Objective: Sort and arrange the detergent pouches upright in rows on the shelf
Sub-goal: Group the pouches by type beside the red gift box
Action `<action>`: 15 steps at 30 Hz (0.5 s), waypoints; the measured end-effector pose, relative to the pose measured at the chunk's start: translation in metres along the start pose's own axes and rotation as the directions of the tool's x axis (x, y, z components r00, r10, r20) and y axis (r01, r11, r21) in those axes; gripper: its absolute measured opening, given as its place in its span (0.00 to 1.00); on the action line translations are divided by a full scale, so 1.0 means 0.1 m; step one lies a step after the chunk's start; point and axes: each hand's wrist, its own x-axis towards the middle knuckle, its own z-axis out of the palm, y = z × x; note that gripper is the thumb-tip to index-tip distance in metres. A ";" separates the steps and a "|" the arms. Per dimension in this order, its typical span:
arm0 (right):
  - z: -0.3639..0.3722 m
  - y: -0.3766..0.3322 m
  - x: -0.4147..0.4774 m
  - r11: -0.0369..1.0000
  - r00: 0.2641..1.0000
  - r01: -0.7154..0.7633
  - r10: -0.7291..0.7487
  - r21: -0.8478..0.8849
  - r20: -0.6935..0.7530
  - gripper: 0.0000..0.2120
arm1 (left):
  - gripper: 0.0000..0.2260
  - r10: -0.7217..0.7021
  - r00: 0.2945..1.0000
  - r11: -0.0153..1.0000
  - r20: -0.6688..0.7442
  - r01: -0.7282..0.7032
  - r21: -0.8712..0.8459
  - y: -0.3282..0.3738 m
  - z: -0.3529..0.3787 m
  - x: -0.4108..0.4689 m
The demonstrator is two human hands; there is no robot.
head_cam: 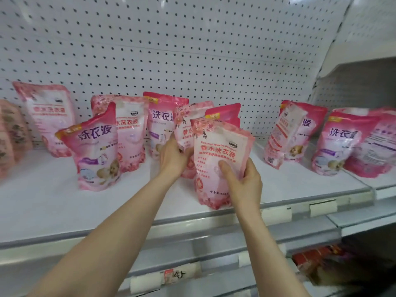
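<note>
The pale pink pouch [218, 146] stands upright at the centre of the frame, its base at the front edge of the shelf [42, 206]; I cannot tell whether it rests there or hangs just above. My right hand [246, 183] grips its lower right side, with the thumb pressed flat on the printed face and the fingers wrapped round behind. Just behind it to the left, my left hand [173, 159] curls round a second pale pouch [185, 127], and a darker pink pouch [225, 113] peeks up at the back of that cluster.

I judge the sorting barely under way — there are no clear rows. At the left of the frame a dark pouch [94, 151] stands alone, forward and tilted, with pale and dark ones mixed behind it against the pegboard [192, 50]. At the right a back-facing pouch [287, 133] leans on a darker one, and further right another pair overlaps. The two designs have yet to be separated, faced forward and lined up — most of the job is left.
</note>
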 end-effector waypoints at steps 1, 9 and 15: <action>0.00 0.00 -0.02 1.000 1.000 -0.002 0.002 0.004 0.008 0.09 | 0.13 0.015 1.000 1.000 0.003 -0.015 -0.015 -0.02 -0.04 -0.04; 0.13 0.08 -0.13 0.995 0.999 -0.046 0.044 0.092 0.025 0.09 | 0.05 -0.010 0.989 0.983 -0.149 -0.018 -0.181 -0.19 -0.60 -0.50; 0.30 -0.01 -0.14 0.956 0.992 -0.119 0.104 0.268 0.072 0.13 | 0.04 -0.059 0.934 0.973 -0.353 -0.025 -0.230 -0.26 -1.18 -0.83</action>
